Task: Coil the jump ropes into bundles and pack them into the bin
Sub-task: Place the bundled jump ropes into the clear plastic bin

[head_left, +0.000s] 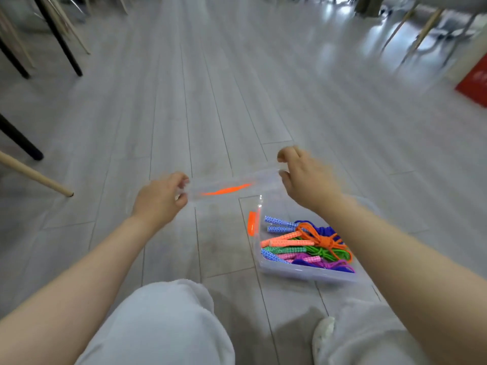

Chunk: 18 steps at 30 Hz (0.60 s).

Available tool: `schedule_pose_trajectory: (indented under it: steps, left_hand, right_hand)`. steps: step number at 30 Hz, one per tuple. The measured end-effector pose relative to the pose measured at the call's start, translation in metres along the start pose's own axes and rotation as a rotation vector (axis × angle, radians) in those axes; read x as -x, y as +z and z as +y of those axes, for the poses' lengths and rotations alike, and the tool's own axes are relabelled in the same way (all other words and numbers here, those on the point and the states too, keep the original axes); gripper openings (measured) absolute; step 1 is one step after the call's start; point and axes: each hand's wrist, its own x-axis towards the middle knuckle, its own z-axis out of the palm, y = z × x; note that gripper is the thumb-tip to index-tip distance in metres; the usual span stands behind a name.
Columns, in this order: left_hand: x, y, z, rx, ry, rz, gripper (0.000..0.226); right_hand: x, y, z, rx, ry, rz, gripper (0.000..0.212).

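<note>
We hold a clear plastic bin lid with an orange latch (232,186) between both hands, above a pale grey plank floor (210,88). Our left hand (160,198) grips the lid's left end, fingers curled round its edge; our right hand (305,175) pinches the right end between thumb and curled fingers. The lid's long axis runs left to right, rising slightly toward the right hand, and the blur keeps us from telling more of its shape.

The clear rectangular plastic bin (297,273) sits on the floor below our right forearm, just right of the lid and apart from it. An orange clip (252,223) shows on its left wall. Inside lie the coiled jump ropes (316,246): patterned handles in blue, orange, green and pink point left toward that wall, while the bundled cords in orange, green, purple and blue gather at the right. The orange bundle lies on top.

Our knees in light grey trousers (163,325) fill the lower edge. Dark and wooden furniture legs (60,38) stand at the far left, and a red box (474,83) sits at the right edge.
</note>
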Motion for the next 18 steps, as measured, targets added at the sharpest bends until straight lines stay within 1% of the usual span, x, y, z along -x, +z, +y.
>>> schedule_pose_trajectory:
  steps: [2,5,8,10,11,14,16,18]
  left_hand:
    - [-0.007,-0.017,0.031,0.033,0.087,0.048,0.027]
    - [-0.019,-0.038,0.080,0.049,0.216,0.080,0.032]
    - [-0.030,-0.048,0.123,0.041,0.388,0.124,0.036]
    - [-0.035,-0.048,0.149,0.039,0.475,0.079,0.034]
    - [-0.038,-0.045,0.160,0.052,0.482,0.031,0.033]
    - [-0.045,-0.031,0.189,0.107,0.472,-0.096,0.030]
    - [-0.050,-0.016,0.202,0.135,0.490,-0.136,0.030]
    - [-0.053,-0.001,0.210,0.145,0.488,-0.150,0.031]
  right_hand:
    - [0.016,-0.020,0.018,-0.073,0.102,0.049,0.033]
    - [0.039,-0.038,0.044,-0.181,0.239,0.170,0.040]
    - [0.063,-0.051,0.074,-0.244,0.413,0.237,0.044]
    - [0.079,-0.057,0.095,-0.306,0.564,0.275,0.047]
    - [0.087,-0.059,0.106,-0.344,0.647,0.285,0.049]
    - [0.114,-0.059,0.132,-0.509,0.872,0.243,0.057]
    - [0.133,-0.056,0.149,-0.599,0.982,0.170,0.061]
    - [0.151,-0.051,0.164,-0.672,1.051,0.079,0.061]
